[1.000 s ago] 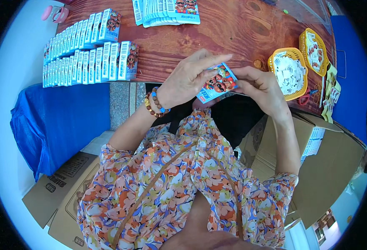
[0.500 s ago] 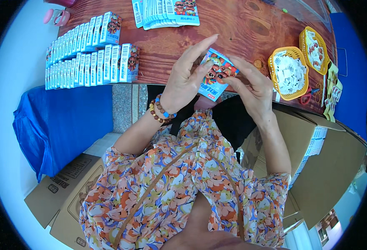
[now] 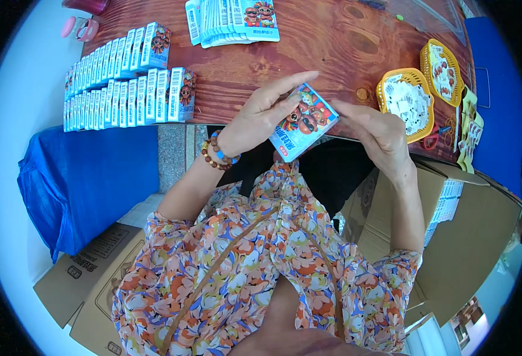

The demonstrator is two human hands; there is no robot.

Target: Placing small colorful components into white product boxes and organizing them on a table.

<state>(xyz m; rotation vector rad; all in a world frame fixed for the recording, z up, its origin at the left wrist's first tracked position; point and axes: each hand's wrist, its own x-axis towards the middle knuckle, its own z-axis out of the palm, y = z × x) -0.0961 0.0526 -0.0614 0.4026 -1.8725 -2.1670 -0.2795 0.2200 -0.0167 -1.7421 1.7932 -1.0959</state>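
Observation:
A small light-blue cardboard box [image 3: 306, 126] with cartoon figures on its face is tilted in front of me, just over the table's near edge. My left hand [image 3: 259, 118], with bead bracelets at the wrist, grips it along its left side, thumb on the printed face and index finger stretched past the top. At the box's upper right end, my right hand [image 3: 382, 137] has its fingers bent and pressed together at the edge. What those fingertips pinch there is partly hidden.
Two rows of similar boxes [image 3: 136, 98] stand at the left of the wooden table [image 3: 320, 53]. Flat box blanks [image 3: 231, 24] lie fanned at the back. On the right are yellow baskets [image 3: 406, 107] of small packets, red scissors [image 3: 431, 140] and a yellow strip [image 3: 469, 130]. Cartons [image 3: 468, 237] stand below.
The box has come slightly nearer to me and tilted further. My right hand has moved right and down, its thumb leaving the printed face for the upper right edge.

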